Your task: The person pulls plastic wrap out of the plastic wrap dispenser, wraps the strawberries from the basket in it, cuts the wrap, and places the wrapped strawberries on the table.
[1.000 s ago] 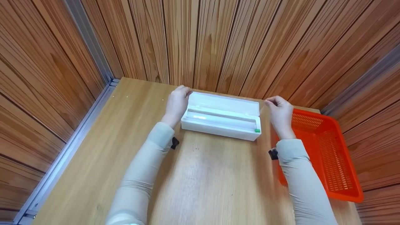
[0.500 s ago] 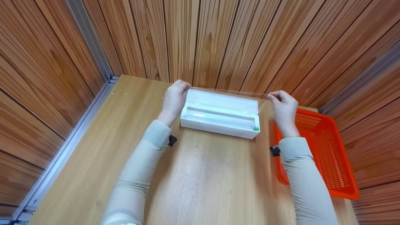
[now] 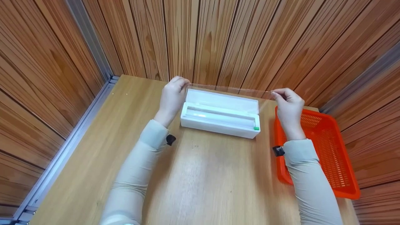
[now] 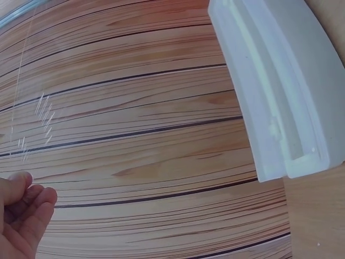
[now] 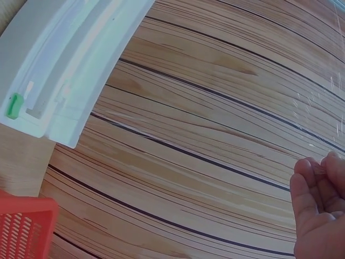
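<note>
A long white dispenser box (image 3: 218, 127) stands on the table with its lid (image 3: 222, 99) tipped back; a clear roll (image 3: 218, 117) and a small green slider (image 3: 256, 128) show on it. Above the lid, a sheet of clear plastic wrap (image 3: 231, 88) stretches between both hands. My left hand (image 3: 172, 98) pinches its left corner between thumb and fingers. At the other corner, my right hand (image 3: 289, 106) pinches the wrap the same way. Glints on the film (image 4: 43, 118) show in the left wrist view. The film's lower end is hard to make out.
An orange perforated basket (image 3: 347, 162) stands on the right of the table (image 3: 212, 181), partly behind my right forearm. Wood-plank walls (image 3: 218, 40) rise behind the table and on both sides. A metal rail (image 3: 65, 150) runs along the left edge.
Both hands have risen and drawn slightly apart, the right one moving further right. More of the clear wrap now shows above the lid. The box stays on the table.
</note>
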`<state>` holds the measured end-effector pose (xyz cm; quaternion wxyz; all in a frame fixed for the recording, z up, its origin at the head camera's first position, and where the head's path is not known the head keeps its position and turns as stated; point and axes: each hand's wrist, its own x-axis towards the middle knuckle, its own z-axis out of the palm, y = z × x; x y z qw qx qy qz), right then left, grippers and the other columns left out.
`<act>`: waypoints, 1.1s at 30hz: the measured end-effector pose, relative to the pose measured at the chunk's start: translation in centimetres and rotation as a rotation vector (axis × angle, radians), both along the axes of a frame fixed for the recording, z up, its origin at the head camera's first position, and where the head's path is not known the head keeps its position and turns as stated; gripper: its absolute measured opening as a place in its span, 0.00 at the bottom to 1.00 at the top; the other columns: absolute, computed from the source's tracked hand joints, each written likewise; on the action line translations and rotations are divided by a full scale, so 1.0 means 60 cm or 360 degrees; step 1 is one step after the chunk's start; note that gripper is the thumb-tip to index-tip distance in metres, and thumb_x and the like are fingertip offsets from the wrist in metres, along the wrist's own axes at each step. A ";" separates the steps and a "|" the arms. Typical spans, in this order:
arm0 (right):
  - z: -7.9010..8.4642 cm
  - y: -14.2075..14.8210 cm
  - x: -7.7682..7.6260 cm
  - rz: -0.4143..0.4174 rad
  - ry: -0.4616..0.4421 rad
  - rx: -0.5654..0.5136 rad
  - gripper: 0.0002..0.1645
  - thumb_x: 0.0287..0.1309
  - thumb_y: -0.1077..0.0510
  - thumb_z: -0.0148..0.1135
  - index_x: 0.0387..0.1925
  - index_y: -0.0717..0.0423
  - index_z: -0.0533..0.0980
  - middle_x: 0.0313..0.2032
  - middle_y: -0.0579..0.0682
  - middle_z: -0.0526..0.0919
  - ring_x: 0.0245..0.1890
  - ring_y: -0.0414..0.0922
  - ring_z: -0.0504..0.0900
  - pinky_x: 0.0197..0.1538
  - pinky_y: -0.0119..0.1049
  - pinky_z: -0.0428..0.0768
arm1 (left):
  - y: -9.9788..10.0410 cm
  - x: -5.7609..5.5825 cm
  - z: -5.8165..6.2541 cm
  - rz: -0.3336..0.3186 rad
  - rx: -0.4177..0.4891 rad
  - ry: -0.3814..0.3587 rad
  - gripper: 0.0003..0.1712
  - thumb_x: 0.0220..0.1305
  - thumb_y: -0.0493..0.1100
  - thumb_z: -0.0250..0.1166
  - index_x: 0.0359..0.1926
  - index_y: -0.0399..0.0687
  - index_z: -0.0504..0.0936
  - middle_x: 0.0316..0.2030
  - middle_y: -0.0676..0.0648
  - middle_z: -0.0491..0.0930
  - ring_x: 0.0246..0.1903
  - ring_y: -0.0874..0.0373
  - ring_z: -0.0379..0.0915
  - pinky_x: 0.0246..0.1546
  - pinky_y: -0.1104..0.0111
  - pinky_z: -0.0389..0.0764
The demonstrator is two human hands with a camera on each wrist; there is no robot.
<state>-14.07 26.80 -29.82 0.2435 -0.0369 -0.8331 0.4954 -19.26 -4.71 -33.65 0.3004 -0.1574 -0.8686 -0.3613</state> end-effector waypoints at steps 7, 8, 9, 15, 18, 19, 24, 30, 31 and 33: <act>0.003 -0.007 0.039 0.0026 0.0002 0.0001 0.11 0.51 0.56 0.58 0.34 0.59 0.79 0.30 0.45 0.81 0.28 0.37 0.74 0.34 0.20 0.73 | -0.015 0.033 0.001 0.0010 -0.0100 0.0066 0.11 0.60 0.43 0.54 0.32 0.45 0.82 0.30 0.50 0.81 0.33 0.59 0.75 0.37 0.72 0.76; 0.001 -0.006 0.046 0.0033 -0.0002 -0.0004 0.11 0.51 0.56 0.58 0.34 0.59 0.79 0.29 0.44 0.81 0.28 0.38 0.75 0.34 0.20 0.73 | -0.018 0.040 -0.001 -0.0003 -0.0115 0.0082 0.11 0.60 0.44 0.54 0.32 0.45 0.82 0.29 0.50 0.81 0.33 0.59 0.74 0.35 0.72 0.75; -0.002 -0.005 0.054 0.0043 -0.0009 -0.0013 0.11 0.51 0.56 0.58 0.34 0.59 0.79 0.29 0.43 0.82 0.28 0.38 0.75 0.34 0.20 0.74 | -0.021 0.047 -0.003 -0.0022 -0.0129 0.0095 0.11 0.59 0.44 0.55 0.31 0.45 0.82 0.29 0.51 0.81 0.32 0.59 0.73 0.34 0.73 0.75; -0.018 0.006 0.108 0.0109 -0.0016 -0.0027 0.10 0.50 0.59 0.59 0.35 0.61 0.78 0.31 0.45 0.82 0.30 0.39 0.77 0.36 0.20 0.75 | -0.034 0.083 -0.022 -0.0261 -0.0185 0.0245 0.08 0.58 0.41 0.56 0.30 0.46 0.82 0.29 0.51 0.81 0.33 0.60 0.73 0.47 0.67 0.69; -0.036 0.014 0.136 0.0154 -0.0023 0.0011 0.10 0.50 0.61 0.59 0.34 0.62 0.78 0.31 0.46 0.82 0.29 0.38 0.77 0.35 0.21 0.76 | -0.040 0.098 -0.037 -0.0460 -0.0203 0.0268 0.06 0.58 0.38 0.57 0.30 0.45 0.81 0.30 0.50 0.81 0.36 0.60 0.75 0.59 0.64 0.62; -0.044 0.017 0.144 0.0172 -0.0025 0.0026 0.09 0.50 0.61 0.59 0.34 0.62 0.78 0.30 0.46 0.82 0.29 0.38 0.77 0.35 0.21 0.76 | -0.043 0.103 -0.042 -0.0522 -0.0212 0.0263 0.06 0.57 0.37 0.56 0.30 0.44 0.81 0.31 0.50 0.81 0.36 0.60 0.75 0.61 0.64 0.60; -0.099 0.037 0.177 0.0287 0.0058 0.0212 0.06 0.48 0.64 0.60 0.31 0.57 0.79 0.31 0.49 0.83 0.30 0.35 0.78 0.35 0.20 0.76 | -0.053 0.130 -0.070 -0.0690 -0.0272 0.0250 0.05 0.57 0.37 0.57 0.30 0.45 0.81 0.30 0.51 0.80 0.35 0.62 0.75 0.61 0.64 0.61; -0.154 0.048 0.211 0.0357 0.0170 0.0469 0.10 0.43 0.70 0.62 0.30 0.56 0.80 0.30 0.51 0.82 0.31 0.28 0.77 0.37 0.15 0.74 | -0.064 0.161 -0.097 -0.0772 -0.0387 0.0271 0.05 0.56 0.37 0.59 0.30 0.45 0.81 0.29 0.51 0.79 0.34 0.59 0.74 0.49 0.66 0.72; -0.161 0.048 0.216 0.0362 0.0150 0.0465 0.11 0.42 0.70 0.62 0.31 0.56 0.80 0.30 0.50 0.82 0.31 0.28 0.77 0.37 0.15 0.74 | -0.067 0.165 -0.100 -0.0783 -0.0404 0.0259 0.04 0.56 0.37 0.59 0.30 0.46 0.81 0.28 0.51 0.78 0.34 0.59 0.74 0.46 0.67 0.74; -0.174 0.046 0.224 0.0374 0.0148 0.0468 0.11 0.41 0.71 0.63 0.30 0.56 0.80 0.29 0.51 0.82 0.31 0.27 0.77 0.37 0.15 0.74 | -0.071 0.174 -0.107 -0.0801 -0.0436 0.0216 0.05 0.56 0.37 0.59 0.31 0.47 0.81 0.28 0.52 0.78 0.34 0.59 0.73 0.40 0.69 0.74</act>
